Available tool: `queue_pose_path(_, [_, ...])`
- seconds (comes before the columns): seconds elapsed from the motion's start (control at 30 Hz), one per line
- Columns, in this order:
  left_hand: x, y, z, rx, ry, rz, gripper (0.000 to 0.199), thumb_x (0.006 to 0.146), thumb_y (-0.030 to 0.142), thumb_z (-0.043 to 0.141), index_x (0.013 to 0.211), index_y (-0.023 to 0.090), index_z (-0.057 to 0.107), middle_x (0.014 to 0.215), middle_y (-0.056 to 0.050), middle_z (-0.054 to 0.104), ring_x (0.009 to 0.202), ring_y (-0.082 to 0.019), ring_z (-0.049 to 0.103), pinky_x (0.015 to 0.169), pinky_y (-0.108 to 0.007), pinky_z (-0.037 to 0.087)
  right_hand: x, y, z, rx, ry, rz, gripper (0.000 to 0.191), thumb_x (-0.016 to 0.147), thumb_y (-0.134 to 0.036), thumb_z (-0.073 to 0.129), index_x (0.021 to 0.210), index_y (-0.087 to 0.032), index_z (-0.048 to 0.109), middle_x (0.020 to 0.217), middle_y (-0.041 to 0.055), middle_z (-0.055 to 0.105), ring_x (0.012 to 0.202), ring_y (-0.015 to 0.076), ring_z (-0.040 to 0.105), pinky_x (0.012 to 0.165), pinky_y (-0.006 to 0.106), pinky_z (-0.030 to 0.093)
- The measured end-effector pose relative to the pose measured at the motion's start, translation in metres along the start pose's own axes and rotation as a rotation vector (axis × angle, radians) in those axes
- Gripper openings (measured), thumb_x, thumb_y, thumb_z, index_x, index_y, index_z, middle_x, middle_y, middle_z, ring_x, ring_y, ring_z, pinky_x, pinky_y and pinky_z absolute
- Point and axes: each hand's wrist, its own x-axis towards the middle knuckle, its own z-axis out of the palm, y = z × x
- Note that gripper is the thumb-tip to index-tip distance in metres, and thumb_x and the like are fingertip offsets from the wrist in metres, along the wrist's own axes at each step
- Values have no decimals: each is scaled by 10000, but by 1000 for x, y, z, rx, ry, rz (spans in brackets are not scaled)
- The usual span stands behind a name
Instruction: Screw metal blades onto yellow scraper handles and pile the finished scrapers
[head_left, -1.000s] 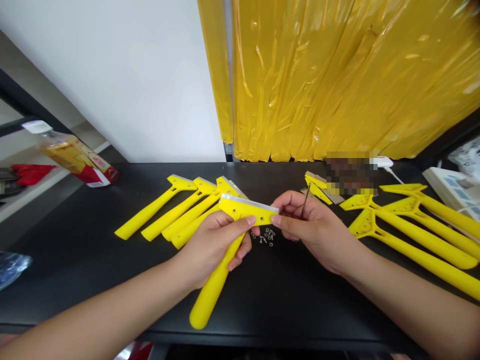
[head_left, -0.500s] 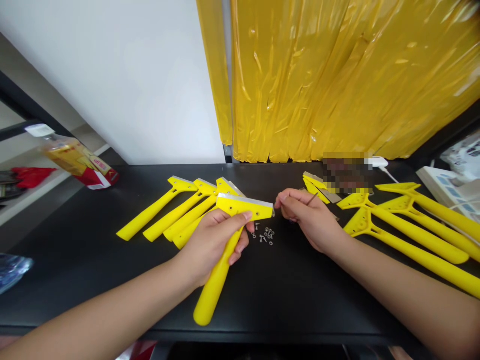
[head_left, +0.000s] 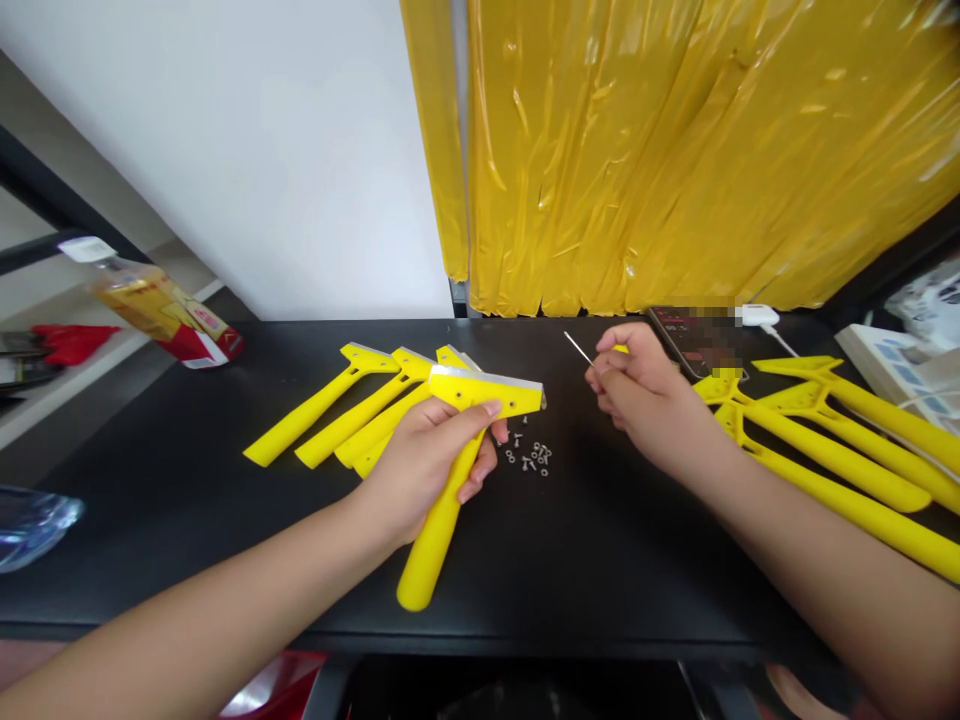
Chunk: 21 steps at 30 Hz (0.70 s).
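Note:
My left hand is closed round the upper handle of a yellow scraper, the thumb pressed on its head. A silvery metal strip lines the scraper's top edge, and two dark holes show in the head. Apart from it, to the right, my right hand pinches a thin metal rod that points up and left; its other end is hidden in the fingers. Small screws and nuts lie scattered on the black table just right of my left hand. Several more scrapers lie left of that hand, partly overlapping.
Yellow handle pieces lie at the right, partly behind my right forearm. A phone, a white charger plug and a white box stand further back. A drink bottle leans at the left; yellow plastic sheeting hangs behind.
My right hand has moved right and up, away from the scraper head, and the thin rod now shows clearly. My left hand still grips the scraper in nearly the same place.

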Motion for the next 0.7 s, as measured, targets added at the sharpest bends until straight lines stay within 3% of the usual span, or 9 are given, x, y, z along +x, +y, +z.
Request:
queue_pose_path(0.17, [2, 0, -1, -13, -6, 7, 343, 1017, 430, 652, 799, 166, 676, 519, 15, 566, 392, -63, 442, 417, -171, 333, 2, -21, -9, 342, -27, 32, 151, 932, -272, 602, 1041, -249, 705, 935, 20, 558, 699, 139, 483, 583, 284, 444])
queue_pose_path(0.3, [2, -1, -2, -10, -3, -3, 341, 1014, 426, 657, 793, 167, 672, 515, 12, 564, 387, -66, 447, 412, -173, 326, 0, -32, -16, 539, -124, 106, 325, 987, -426, 564, 1155, -253, 783, 1086, 78, 606, 858, 196, 562, 696, 335, 544])
queue_pose_path(0.37, [2, -1, -2, -11, -6, -7, 340, 1014, 425, 656, 794, 166, 675, 517, 11, 565, 386, -65, 447, 414, -174, 327, -5, -33, -14, 442, -141, 55, 353, 972, -492, 619, 1203, -277, 776, 1076, 66, 615, 847, 200, 570, 700, 343, 547])
queue_pose_path(0.5, [4, -2, -2, -10, -6, 1, 340, 1015, 416, 648, 791, 163, 681, 513, 10, 559, 388, -67, 448, 420, -179, 333, -20, -32, -6, -20, -77, -82, 232, 1011, -381, 632, 1188, -299, 757, 854, 4, 585, 728, 165, 552, 658, 309, 469])
queue_pose_path(0.7, [5, 0, -2, -8, 14, 22, 330, 1007, 401, 648, 780, 162, 676, 514, 10, 548, 394, -71, 441, 417, -181, 328, -25, -32, -5, -394, -305, -131, 105, 947, -197, 599, 1013, -274, 628, 779, -47, 617, 724, 146, 553, 663, 293, 434])
